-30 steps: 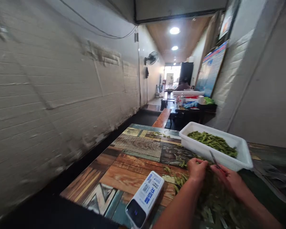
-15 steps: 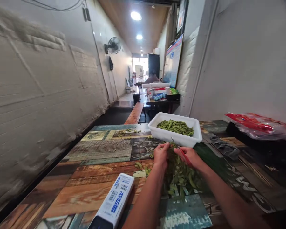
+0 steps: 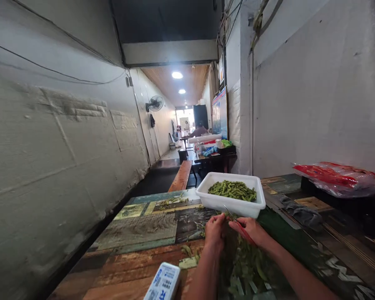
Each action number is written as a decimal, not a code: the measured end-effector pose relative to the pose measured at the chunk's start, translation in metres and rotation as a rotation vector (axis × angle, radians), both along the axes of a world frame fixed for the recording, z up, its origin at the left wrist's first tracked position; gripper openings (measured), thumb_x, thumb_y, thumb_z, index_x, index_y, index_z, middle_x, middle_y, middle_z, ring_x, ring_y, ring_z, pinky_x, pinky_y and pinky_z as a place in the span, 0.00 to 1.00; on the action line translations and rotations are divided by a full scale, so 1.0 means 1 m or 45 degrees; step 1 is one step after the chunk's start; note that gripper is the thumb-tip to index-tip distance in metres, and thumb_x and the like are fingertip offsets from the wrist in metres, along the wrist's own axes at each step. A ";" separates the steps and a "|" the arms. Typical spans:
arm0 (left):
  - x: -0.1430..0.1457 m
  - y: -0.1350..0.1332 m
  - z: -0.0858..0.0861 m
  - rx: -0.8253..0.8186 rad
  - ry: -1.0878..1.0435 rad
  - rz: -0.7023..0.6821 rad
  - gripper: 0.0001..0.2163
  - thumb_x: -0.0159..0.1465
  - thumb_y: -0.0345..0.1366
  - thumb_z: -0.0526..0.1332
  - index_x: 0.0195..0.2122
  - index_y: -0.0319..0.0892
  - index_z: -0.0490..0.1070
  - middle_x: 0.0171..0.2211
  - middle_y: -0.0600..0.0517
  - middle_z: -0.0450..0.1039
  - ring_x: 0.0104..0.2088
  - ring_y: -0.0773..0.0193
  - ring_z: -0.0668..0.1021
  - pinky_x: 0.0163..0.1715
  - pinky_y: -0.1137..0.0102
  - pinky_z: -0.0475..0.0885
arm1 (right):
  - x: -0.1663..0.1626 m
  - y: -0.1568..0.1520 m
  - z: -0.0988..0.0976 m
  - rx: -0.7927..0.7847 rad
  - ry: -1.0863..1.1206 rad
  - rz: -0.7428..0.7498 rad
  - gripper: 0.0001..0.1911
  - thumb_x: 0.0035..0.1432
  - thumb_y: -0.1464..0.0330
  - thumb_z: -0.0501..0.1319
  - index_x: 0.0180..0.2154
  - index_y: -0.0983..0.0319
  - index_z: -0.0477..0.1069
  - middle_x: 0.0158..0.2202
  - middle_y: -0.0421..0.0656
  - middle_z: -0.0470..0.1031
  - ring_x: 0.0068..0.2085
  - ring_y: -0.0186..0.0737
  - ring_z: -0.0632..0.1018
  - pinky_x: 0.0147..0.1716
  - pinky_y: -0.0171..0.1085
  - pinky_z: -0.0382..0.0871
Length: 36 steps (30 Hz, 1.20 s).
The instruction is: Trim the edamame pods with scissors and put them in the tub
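Note:
My right hand [image 3: 252, 230] is closed around red-handled scissors [image 3: 246, 236], their metal blades slanting up and left toward the tub. Close by on the left, my left hand [image 3: 215, 229] pinches a small green edamame pod at its fingertips, right beside the blades; the pod is partly hidden. Just beyond both hands stands a white plastic tub [image 3: 228, 204] with a heap of edamame pods [image 3: 233, 190] in it. Below my wrists lies a loose pile of untrimmed pods [image 3: 248, 260], somewhat blurred.
A white printed box [image 3: 164, 280] lies at the near edge of the wood-patterned table [image 3: 143, 227]. To the right are a grey cloth [image 3: 301, 212] and a red-and-clear plastic package [image 3: 337, 177]. Trimmings [image 3: 171, 202] lie scattered at the far left. A bench [image 3: 181, 175] stands beyond.
The view has tilted upward, so everything sits lower in the picture. Both hands stay together near the tub, the scissors still in the right one.

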State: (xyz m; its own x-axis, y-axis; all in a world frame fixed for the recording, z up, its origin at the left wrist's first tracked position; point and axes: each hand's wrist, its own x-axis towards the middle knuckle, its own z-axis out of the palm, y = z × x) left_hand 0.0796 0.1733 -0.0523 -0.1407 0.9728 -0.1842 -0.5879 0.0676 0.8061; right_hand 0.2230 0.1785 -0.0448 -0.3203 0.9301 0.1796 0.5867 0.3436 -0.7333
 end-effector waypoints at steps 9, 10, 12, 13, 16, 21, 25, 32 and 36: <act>-0.001 -0.005 0.009 -0.004 -0.014 -0.029 0.25 0.33 0.44 0.75 0.26 0.37 0.65 0.21 0.53 0.72 0.13 0.78 0.56 0.13 0.77 0.45 | 0.000 -0.007 0.007 -0.215 0.133 0.022 0.28 0.50 0.43 0.56 0.18 0.61 0.59 0.14 0.34 0.56 0.19 0.30 0.59 0.19 0.32 0.49; -0.001 -0.006 0.010 -0.008 -0.012 -0.025 0.25 0.33 0.44 0.75 0.26 0.37 0.64 0.22 0.51 0.73 0.13 0.78 0.56 0.13 0.77 0.45 | -0.001 -0.009 0.009 -0.237 0.146 0.031 0.28 0.50 0.43 0.56 0.18 0.61 0.59 0.14 0.34 0.56 0.19 0.30 0.59 0.19 0.32 0.49; -0.001 -0.007 0.011 0.002 -0.010 -0.021 0.26 0.32 0.45 0.75 0.26 0.37 0.65 0.22 0.51 0.73 0.13 0.79 0.56 0.13 0.77 0.45 | -0.002 -0.012 0.013 -0.242 0.140 0.032 0.29 0.49 0.42 0.56 0.18 0.60 0.59 0.14 0.34 0.56 0.18 0.29 0.58 0.18 0.32 0.48; -0.001 -0.007 0.011 0.011 -0.008 -0.024 0.26 0.32 0.45 0.75 0.26 0.37 0.65 0.22 0.51 0.73 0.13 0.79 0.56 0.13 0.77 0.45 | -0.002 -0.013 0.015 -0.232 0.129 0.030 0.30 0.49 0.41 0.55 0.18 0.60 0.58 0.14 0.34 0.56 0.18 0.29 0.58 0.18 0.32 0.48; -0.002 -0.008 0.013 0.032 -0.004 -0.054 0.26 0.32 0.44 0.74 0.25 0.37 0.64 0.22 0.51 0.72 0.13 0.79 0.55 0.13 0.76 0.45 | -0.002 -0.013 0.016 -0.197 0.098 0.028 0.31 0.50 0.41 0.53 0.17 0.60 0.57 0.14 0.35 0.55 0.18 0.29 0.58 0.19 0.33 0.47; -0.004 -0.007 0.011 0.010 0.053 -0.056 0.24 0.32 0.44 0.73 0.24 0.38 0.63 0.20 0.52 0.71 0.13 0.79 0.56 0.14 0.76 0.45 | -0.003 -0.010 0.008 -0.133 0.022 0.018 0.32 0.50 0.39 0.52 0.16 0.60 0.54 0.14 0.36 0.54 0.19 0.29 0.57 0.19 0.33 0.46; -0.006 -0.003 0.004 -0.007 0.225 0.039 0.22 0.36 0.46 0.71 0.23 0.38 0.63 0.20 0.52 0.70 0.13 0.78 0.56 0.15 0.76 0.46 | -0.006 -0.009 0.002 -0.100 -0.045 -0.008 0.34 0.48 0.38 0.50 0.14 0.60 0.54 0.14 0.36 0.53 0.20 0.30 0.58 0.20 0.33 0.46; -0.009 0.001 -0.002 0.098 0.466 0.188 0.18 0.41 0.46 0.69 0.23 0.38 0.66 0.14 0.57 0.62 0.16 0.73 0.61 0.18 0.76 0.53 | -0.005 -0.004 0.002 0.003 -0.115 -0.075 0.33 0.48 0.38 0.49 0.16 0.61 0.56 0.17 0.36 0.52 0.22 0.31 0.58 0.21 0.33 0.47; -0.008 0.000 -0.004 0.147 0.480 0.045 0.21 0.41 0.50 0.70 0.27 0.36 0.71 0.16 0.57 0.62 0.17 0.73 0.60 0.19 0.75 0.53 | -0.004 -0.001 0.001 0.044 -0.139 -0.074 0.33 0.50 0.38 0.48 0.17 0.61 0.59 0.17 0.36 0.55 0.22 0.32 0.59 0.22 0.33 0.48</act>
State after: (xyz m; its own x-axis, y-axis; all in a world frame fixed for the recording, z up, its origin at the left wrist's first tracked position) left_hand 0.0712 0.1733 -0.0561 -0.2117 0.9773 -0.0032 -0.2499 -0.0510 0.9669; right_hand 0.2191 0.1775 -0.0439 -0.2852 0.9416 0.1791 0.6823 0.3307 -0.6520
